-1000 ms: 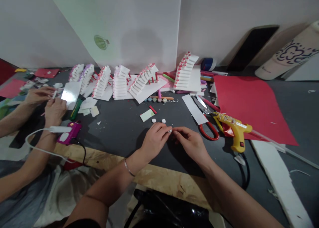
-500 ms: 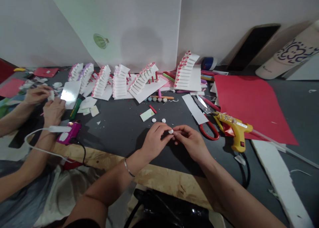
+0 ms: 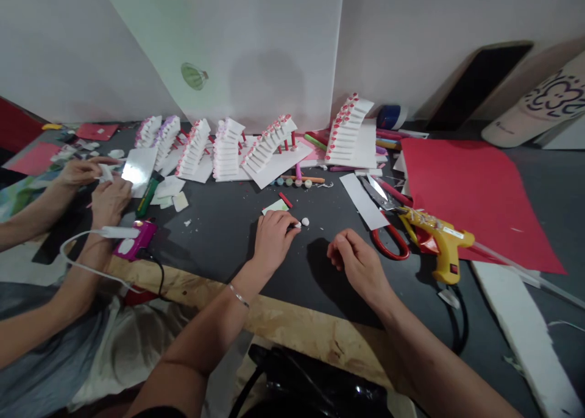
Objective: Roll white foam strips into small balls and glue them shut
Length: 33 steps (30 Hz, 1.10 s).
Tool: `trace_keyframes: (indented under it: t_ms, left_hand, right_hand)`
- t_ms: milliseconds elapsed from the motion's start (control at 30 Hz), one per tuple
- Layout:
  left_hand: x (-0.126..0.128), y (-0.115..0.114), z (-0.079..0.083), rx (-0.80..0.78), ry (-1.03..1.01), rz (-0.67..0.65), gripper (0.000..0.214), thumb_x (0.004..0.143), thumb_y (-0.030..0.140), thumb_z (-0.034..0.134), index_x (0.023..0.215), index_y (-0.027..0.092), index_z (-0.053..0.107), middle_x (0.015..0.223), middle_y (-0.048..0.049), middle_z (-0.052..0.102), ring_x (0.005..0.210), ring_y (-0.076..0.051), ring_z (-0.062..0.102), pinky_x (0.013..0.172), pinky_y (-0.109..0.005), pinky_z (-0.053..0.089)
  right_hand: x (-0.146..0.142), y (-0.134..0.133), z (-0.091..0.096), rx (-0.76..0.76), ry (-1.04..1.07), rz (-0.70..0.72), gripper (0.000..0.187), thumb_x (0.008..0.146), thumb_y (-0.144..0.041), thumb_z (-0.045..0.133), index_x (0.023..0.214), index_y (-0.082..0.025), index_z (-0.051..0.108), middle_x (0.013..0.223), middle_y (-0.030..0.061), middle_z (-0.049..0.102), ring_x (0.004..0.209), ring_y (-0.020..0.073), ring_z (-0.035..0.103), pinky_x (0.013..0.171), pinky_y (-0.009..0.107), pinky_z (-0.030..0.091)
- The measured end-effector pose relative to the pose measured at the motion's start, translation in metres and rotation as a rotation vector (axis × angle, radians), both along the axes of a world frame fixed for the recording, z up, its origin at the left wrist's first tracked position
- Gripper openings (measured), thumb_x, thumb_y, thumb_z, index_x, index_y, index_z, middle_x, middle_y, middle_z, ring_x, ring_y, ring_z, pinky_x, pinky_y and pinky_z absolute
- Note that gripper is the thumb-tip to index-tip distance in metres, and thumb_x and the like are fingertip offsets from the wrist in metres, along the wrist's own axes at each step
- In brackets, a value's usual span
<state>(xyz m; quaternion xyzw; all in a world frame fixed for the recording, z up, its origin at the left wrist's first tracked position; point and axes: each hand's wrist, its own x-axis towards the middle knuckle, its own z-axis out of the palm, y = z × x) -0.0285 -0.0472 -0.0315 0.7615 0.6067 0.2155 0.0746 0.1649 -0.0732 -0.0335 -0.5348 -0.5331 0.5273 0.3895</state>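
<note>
My left hand (image 3: 274, 238) is over the dark tabletop, thumb and fingertips closed on a small white disc (image 3: 298, 225). Right beside those fingertips lies another small white disc (image 3: 305, 222). A pale green card piece (image 3: 276, 206) is partly covered behind the same hand, with a short red stick (image 3: 286, 200) at its corner. My right hand (image 3: 356, 259) rests apart to the right, fingers curled in and nothing visible in them. Nearest to it are the red-handled scissors (image 3: 391, 242) and a white paper strip (image 3: 363, 200).
Several small white stair models (image 3: 227, 153) line the wall. A yellow glue gun (image 3: 441, 241) lies by red paper (image 3: 475, 198) at right, near a white foam strip (image 3: 516, 326). At left, a co-worker's hands (image 3: 109, 201) hold white paper behind a purple power adapter (image 3: 137, 238).
My hands have parted. The left moved up and left to the discs on the table with a disc at its fingertips; the right drew back and curled. The view swung slightly left.
</note>
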Motion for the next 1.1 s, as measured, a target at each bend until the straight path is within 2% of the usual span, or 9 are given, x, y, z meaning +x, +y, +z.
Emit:
trace_keyframes:
  t_ms: [133,300,433,567,667,767,867,967,1100]
  left_hand:
    - [-0.008,0.002,0.003,0.077,-0.079,0.062,0.01,0.09,0.025,0.06,0.088,0.021,0.069,0.089,-0.0036,0.063,0.09,-0.02,0.056,0.081,-0.034,0.044]
    - [-0.022,0.008,0.004,-0.004,0.001,0.094,0.012,0.09,0.023,0.059,0.097,0.019,0.069,0.091,-0.0056,0.064,0.09,-0.02,0.057,0.082,-0.034,0.047]
    - [-0.021,0.009,-0.001,-0.071,0.1,0.042,0.012,0.086,0.021,0.064,0.098,0.02,0.069,0.092,-0.0059,0.067,0.091,-0.023,0.059,0.082,-0.036,0.047]
    - [-0.016,0.008,-0.006,-0.059,0.013,-0.015,0.022,0.088,0.013,0.059,0.108,0.018,0.065,0.096,-0.0061,0.069,0.092,-0.021,0.06,0.087,-0.036,0.048]
    - [-0.013,0.006,-0.005,0.013,-0.083,-0.006,0.031,0.09,0.008,0.051,0.117,0.018,0.061,0.097,-0.0057,0.069,0.093,-0.019,0.061,0.088,-0.036,0.048]
    - [-0.009,0.001,0.0,0.149,-0.189,0.017,0.025,0.093,0.013,0.046,0.11,0.019,0.064,0.097,-0.006,0.069,0.093,-0.018,0.061,0.087,-0.035,0.049]
    - [-0.005,-0.004,0.003,0.22,-0.254,-0.063,0.021,0.095,0.021,0.048,0.103,0.02,0.066,0.095,-0.0055,0.069,0.09,-0.017,0.062,0.084,-0.033,0.049]
    - [-0.008,-0.002,0.003,0.214,-0.212,-0.069,0.019,0.094,0.022,0.05,0.101,0.02,0.068,0.092,-0.0053,0.068,0.088,-0.018,0.061,0.084,-0.034,0.048]
    - [-0.019,0.008,-0.002,0.127,-0.133,-0.035,0.027,0.093,0.014,0.047,0.107,0.021,0.069,0.095,-0.0058,0.064,0.089,-0.018,0.057,0.083,-0.033,0.048]
  right_hand:
    - [0.002,-0.001,-0.002,0.049,-0.083,0.034,0.04,0.092,-0.052,0.046,0.068,-0.021,0.055,0.059,-0.0019,0.053,0.053,0.011,0.049,0.052,0.024,0.039]
    - [0.0,-0.001,-0.007,0.043,-0.011,0.008,0.037,0.088,-0.053,0.052,0.094,-0.019,0.065,0.079,0.0046,0.067,0.062,0.0137,0.057,0.054,0.025,0.044]
    - [0.0,-0.001,-0.01,0.041,-0.033,0.013,0.037,0.088,-0.053,0.052,0.088,-0.019,0.065,0.075,0.0047,0.066,0.06,0.0138,0.057,0.055,0.026,0.045]
    - [0.001,-0.002,-0.011,0.041,-0.054,0.042,0.035,0.089,-0.051,0.052,0.088,-0.019,0.065,0.073,0.0035,0.064,0.06,0.0133,0.056,0.054,0.025,0.044]
    - [0.0,-0.003,-0.012,0.023,-0.055,0.07,0.035,0.089,-0.052,0.052,0.086,-0.019,0.064,0.072,0.0031,0.064,0.058,0.0126,0.055,0.052,0.024,0.043]
    - [-0.003,-0.004,-0.01,-0.03,-0.018,0.091,0.036,0.087,-0.054,0.054,0.082,-0.019,0.062,0.07,0.0027,0.063,0.054,0.0116,0.053,0.048,0.023,0.04]
    - [-0.005,-0.004,-0.005,-0.107,0.037,0.106,0.037,0.086,-0.055,0.053,0.076,-0.019,0.058,0.063,-0.0002,0.059,0.048,0.0098,0.049,0.044,0.022,0.038]
    - [-0.006,-0.003,0.001,-0.124,0.078,0.093,0.039,0.089,-0.053,0.048,0.068,-0.02,0.052,0.056,-0.0033,0.052,0.044,0.0085,0.046,0.045,0.022,0.037]
    - [-0.004,-0.004,0.004,-0.098,0.05,0.063,0.042,0.09,-0.05,0.046,0.06,-0.021,0.048,0.052,-0.0037,0.048,0.045,0.0086,0.045,0.046,0.022,0.036]
